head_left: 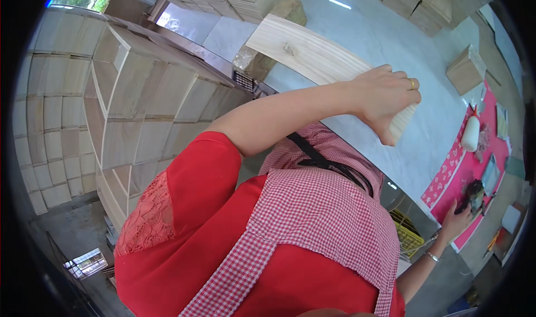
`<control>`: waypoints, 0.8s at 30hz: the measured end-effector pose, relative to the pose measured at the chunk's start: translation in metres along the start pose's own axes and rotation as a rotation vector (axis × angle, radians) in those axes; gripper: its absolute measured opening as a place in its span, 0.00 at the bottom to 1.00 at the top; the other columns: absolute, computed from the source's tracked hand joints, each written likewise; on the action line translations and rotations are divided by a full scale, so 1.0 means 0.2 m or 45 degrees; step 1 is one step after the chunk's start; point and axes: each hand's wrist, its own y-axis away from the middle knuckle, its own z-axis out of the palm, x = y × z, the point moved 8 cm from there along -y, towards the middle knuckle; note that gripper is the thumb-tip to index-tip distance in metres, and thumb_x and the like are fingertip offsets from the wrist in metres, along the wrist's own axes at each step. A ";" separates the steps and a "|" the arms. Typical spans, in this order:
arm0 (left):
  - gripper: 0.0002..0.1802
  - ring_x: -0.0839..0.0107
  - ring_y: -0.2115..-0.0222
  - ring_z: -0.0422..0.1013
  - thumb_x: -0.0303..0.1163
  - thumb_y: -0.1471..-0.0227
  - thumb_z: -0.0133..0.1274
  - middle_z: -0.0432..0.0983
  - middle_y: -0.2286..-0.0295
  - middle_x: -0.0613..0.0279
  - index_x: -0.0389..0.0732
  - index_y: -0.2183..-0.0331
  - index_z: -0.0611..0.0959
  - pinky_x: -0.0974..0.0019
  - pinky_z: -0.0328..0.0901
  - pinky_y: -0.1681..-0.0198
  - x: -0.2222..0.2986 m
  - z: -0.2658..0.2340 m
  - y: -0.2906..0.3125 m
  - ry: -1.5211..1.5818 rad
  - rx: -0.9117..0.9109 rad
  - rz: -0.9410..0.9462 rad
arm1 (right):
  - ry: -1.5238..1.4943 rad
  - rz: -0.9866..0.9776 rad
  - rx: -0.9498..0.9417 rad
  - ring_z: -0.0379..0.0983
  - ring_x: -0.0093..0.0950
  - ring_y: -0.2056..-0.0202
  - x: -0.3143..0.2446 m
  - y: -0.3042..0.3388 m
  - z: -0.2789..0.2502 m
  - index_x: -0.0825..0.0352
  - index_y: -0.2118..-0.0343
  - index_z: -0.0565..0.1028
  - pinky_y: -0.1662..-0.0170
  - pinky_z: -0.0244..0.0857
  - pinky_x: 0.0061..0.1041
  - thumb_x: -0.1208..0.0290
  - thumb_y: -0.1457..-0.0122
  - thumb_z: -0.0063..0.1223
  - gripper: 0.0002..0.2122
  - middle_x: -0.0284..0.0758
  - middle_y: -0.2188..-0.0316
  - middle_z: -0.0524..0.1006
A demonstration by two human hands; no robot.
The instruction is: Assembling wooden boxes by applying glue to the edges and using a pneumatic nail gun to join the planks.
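My left hand (388, 96) is wrapped round one end of a pale wooden board (312, 51), fingers over its top and thumb at the near edge. The board slants across the white tabletop (357, 26), its other end reaching a block at the far left. At the right end of the table, my right hand (456, 222) has its fingers on a dark, blackish-green object (474, 197) whose kind I cannot make out. That object rests over a pink patterned cloth (449, 202). A white bottle with a red nozzle (470, 132) lies on the cloth beyond it.
Tall stacks of wooden boxes (151, 88) stand to my left. More wooden boxes (410, 1) sit at the far side of the table, and a small wooden block (467, 70) stands at the right. A yellow crate (407, 236) is below the table edge.
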 end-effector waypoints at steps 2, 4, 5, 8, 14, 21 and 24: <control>0.44 0.59 0.54 0.69 0.50 0.75 0.69 0.73 0.57 0.56 0.39 0.53 0.77 0.57 0.63 0.54 0.01 -0.02 0.01 -0.011 0.029 0.021 | 0.075 -0.129 0.076 0.68 0.51 0.47 0.03 -0.01 -0.05 0.76 0.43 0.67 0.43 0.62 0.43 0.56 0.45 0.63 0.33 0.57 0.47 0.70; 0.44 0.59 0.54 0.69 0.49 0.74 0.69 0.73 0.57 0.56 0.39 0.53 0.77 0.56 0.63 0.54 0.00 0.00 -0.01 -0.040 0.018 0.017 | -0.041 -0.069 0.155 0.67 0.51 0.45 0.15 -0.05 0.03 0.78 0.42 0.63 0.43 0.62 0.43 0.61 0.48 0.66 0.36 0.59 0.47 0.69; 0.44 0.59 0.54 0.69 0.49 0.74 0.69 0.73 0.57 0.56 0.39 0.53 0.77 0.56 0.63 0.54 0.01 -0.01 -0.01 0.002 0.045 0.047 | -0.211 -0.027 0.127 0.67 0.50 0.45 0.19 -0.08 0.09 0.77 0.40 0.61 0.42 0.61 0.41 0.63 0.51 0.67 0.39 0.58 0.47 0.68; 0.44 0.59 0.53 0.69 0.49 0.74 0.68 0.72 0.57 0.56 0.38 0.53 0.76 0.56 0.63 0.53 0.00 -0.02 0.02 -0.018 0.025 0.002 | -0.747 0.116 -0.037 0.67 0.46 0.44 0.22 -0.18 0.18 0.75 0.36 0.54 0.41 0.61 0.37 0.67 0.57 0.70 0.47 0.54 0.45 0.68; 0.44 0.59 0.53 0.69 0.49 0.72 0.68 0.72 0.57 0.57 0.37 0.53 0.76 0.57 0.63 0.53 0.00 0.00 0.02 -0.021 0.047 0.039 | -0.245 0.061 -0.049 0.75 0.43 0.53 0.40 -0.24 0.19 0.81 0.54 0.74 0.50 0.69 0.34 0.64 0.54 0.65 0.27 0.54 0.49 0.72; 0.44 0.59 0.53 0.69 0.49 0.72 0.69 0.72 0.57 0.56 0.37 0.52 0.75 0.57 0.63 0.53 -0.01 0.01 0.03 -0.069 0.115 0.050 | -0.769 0.064 -0.759 0.76 0.24 0.76 -0.31 -0.08 -0.53 0.77 0.62 0.75 0.70 0.69 0.25 0.71 0.50 0.58 0.15 0.35 0.79 0.78; 0.45 0.59 0.53 0.68 0.48 0.73 0.70 0.72 0.58 0.56 0.36 0.52 0.75 0.57 0.63 0.53 -0.02 0.01 0.02 -0.063 0.080 0.044 | -0.837 -0.028 -0.640 0.75 0.22 0.73 -0.60 0.04 -0.80 0.76 0.62 0.76 0.68 0.69 0.23 0.74 0.50 0.58 0.13 0.36 0.76 0.78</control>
